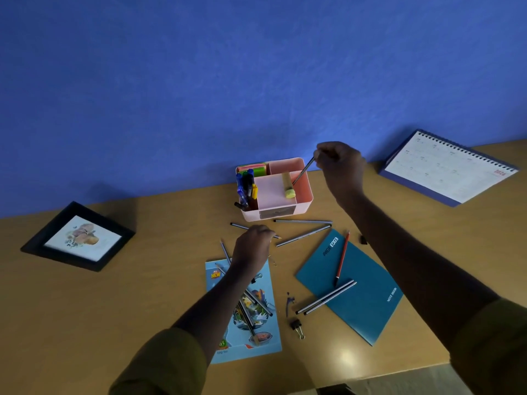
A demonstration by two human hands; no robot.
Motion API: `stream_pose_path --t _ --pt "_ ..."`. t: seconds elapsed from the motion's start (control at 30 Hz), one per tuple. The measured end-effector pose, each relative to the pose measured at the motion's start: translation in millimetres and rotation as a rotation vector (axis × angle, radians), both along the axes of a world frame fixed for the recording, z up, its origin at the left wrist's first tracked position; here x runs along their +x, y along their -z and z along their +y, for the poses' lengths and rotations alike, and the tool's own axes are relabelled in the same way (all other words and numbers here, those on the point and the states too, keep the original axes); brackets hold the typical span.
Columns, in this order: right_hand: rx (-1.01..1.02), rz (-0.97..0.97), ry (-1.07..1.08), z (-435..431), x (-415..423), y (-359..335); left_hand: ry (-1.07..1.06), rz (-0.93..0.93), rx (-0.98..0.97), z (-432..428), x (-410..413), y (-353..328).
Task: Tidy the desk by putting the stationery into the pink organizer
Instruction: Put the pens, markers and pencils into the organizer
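The pink organizer stands at the back of the desk, with pens in its left slot, sticky notes behind them and a glue stick in the big compartment. My right hand pinches a striped pencil whose tip points down into that compartment. My left hand is curled over another striped pencil lying on the desk in front of the organizer. Several more striped pencils and a red pencil lie scattered.
A teal notebook lies right of centre, a light blue booklet under my left forearm. A binder clip lies between them. A black picture frame sits far left, a desk calendar far right.
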State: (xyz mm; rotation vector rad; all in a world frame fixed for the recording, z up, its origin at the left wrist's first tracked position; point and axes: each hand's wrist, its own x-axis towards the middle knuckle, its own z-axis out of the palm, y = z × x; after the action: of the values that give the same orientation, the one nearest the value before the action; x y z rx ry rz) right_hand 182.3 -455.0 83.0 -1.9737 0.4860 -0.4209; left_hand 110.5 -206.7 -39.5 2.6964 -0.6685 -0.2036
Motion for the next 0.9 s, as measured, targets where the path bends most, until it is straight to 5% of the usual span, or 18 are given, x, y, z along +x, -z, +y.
stream_pose_path --t 0.5,0.9 --pt "0.134 0.104 0.063 -6.3 22.6 48.9 0.151 0.006 0.148 -1.8 19.5 12.5" --pt "0.008 0.201 0.02 -17.5 -11.2 49.1 0.312 -0.136 0.16 -2.8 20.6 10.8"
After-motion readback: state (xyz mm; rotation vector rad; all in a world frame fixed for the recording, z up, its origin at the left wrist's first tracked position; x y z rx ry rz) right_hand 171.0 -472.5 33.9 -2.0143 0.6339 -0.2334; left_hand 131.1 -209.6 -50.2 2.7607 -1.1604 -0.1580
